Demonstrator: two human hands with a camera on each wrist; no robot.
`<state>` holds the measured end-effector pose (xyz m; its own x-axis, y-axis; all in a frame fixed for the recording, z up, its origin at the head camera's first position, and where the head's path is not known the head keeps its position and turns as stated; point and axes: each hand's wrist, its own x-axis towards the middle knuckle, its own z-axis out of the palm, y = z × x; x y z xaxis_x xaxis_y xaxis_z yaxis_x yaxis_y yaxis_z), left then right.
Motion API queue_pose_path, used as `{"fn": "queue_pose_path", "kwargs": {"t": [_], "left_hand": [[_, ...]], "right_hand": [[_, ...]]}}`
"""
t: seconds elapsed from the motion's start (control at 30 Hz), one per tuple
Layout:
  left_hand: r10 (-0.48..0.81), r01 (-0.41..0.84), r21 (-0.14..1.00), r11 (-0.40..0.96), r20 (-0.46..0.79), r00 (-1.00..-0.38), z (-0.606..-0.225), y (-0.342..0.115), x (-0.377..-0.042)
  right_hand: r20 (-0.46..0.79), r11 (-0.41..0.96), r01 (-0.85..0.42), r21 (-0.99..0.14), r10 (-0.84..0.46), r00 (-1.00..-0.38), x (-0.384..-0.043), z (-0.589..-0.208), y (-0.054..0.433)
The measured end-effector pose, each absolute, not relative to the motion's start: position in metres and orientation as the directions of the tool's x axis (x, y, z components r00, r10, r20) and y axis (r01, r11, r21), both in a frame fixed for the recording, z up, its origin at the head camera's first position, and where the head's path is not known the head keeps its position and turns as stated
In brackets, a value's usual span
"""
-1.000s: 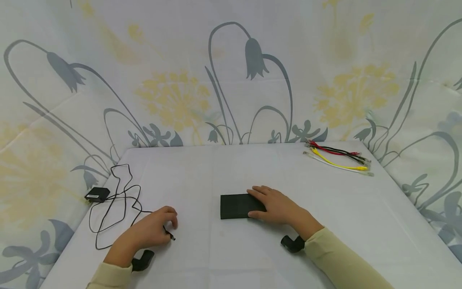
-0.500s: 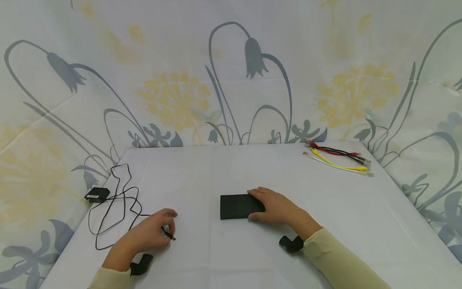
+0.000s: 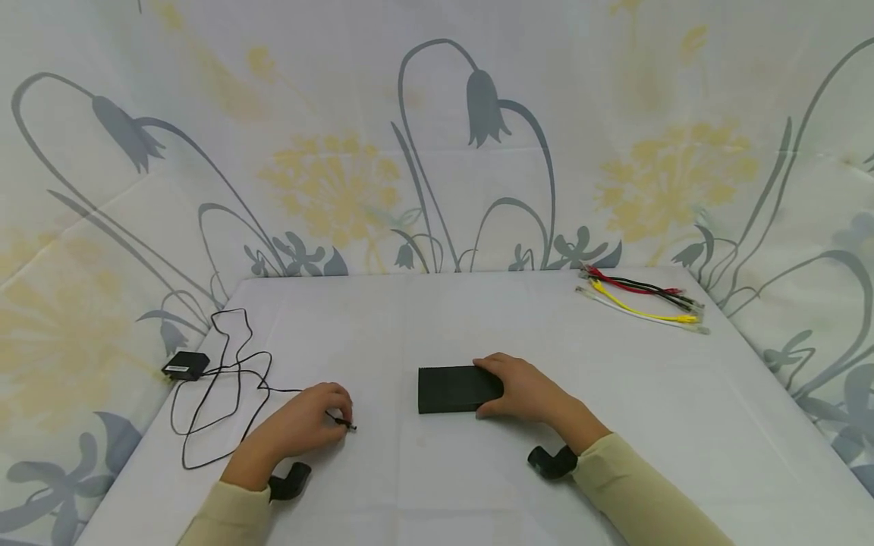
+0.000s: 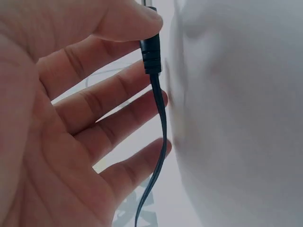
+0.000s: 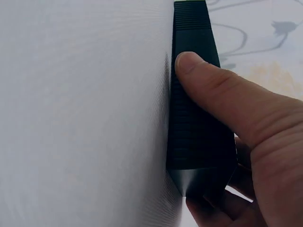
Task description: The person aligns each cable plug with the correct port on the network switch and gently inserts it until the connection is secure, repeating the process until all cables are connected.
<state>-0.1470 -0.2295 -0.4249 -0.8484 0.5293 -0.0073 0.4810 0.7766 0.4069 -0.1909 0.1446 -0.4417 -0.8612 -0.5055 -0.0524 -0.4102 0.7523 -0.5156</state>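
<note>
My left hand [image 3: 307,417] pinches the black barrel plug [image 4: 151,56] of a power adapter near its tip, thumb on one side. From the plug the thin black cord [image 4: 163,127] hangs past the spread lower fingers. It runs in loose loops to the adapter block [image 3: 186,365] at the table's left edge. In the middle of the table lies a flat black box [image 3: 454,390] with ridged sides. My right hand [image 3: 526,390] grips its right end, the thumb on the near side [image 5: 194,118] and the other fingers around the far side, partly hidden.
At the back right lies a bunch of short network cables in red, black, yellow [image 3: 642,309] and white. A white cloth covers the table [image 3: 355,326], and a flower-patterned curtain [image 3: 328,91] hangs behind it.
My left hand has moved right and slightly away from me with the plug, drawing the cord along. My right hand stays on the black box, which has hardly moved.
</note>
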Motion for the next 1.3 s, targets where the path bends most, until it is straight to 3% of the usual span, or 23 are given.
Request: {"fn": "queue_pose_path", "kwargs": {"t": [0.3, 0.7, 1.3], "left_hand": [[0.553, 0.508, 0.445, 0.738, 0.034, -0.833, -0.425, -0.214, -0.169], [0.5, 0.43, 0.5, 0.752, -0.007, -0.866, -0.43, -0.203, -0.179], [0.528, 0.396, 0.603, 0.693, -0.051, -0.848, -0.435, -0.176, -0.189]], "right_hand": [[-0.016, 0.731, -0.415, -0.542, -0.503, -0.864, -0.191, -0.443, 0.145], [0.0, 0.737, -0.413, -0.535, -0.488, -0.873, -0.192, -0.447, 0.148], [0.047, 0.683, -0.422, -0.596, -0.495, -0.867, -0.192, -0.454, 0.154]]}}
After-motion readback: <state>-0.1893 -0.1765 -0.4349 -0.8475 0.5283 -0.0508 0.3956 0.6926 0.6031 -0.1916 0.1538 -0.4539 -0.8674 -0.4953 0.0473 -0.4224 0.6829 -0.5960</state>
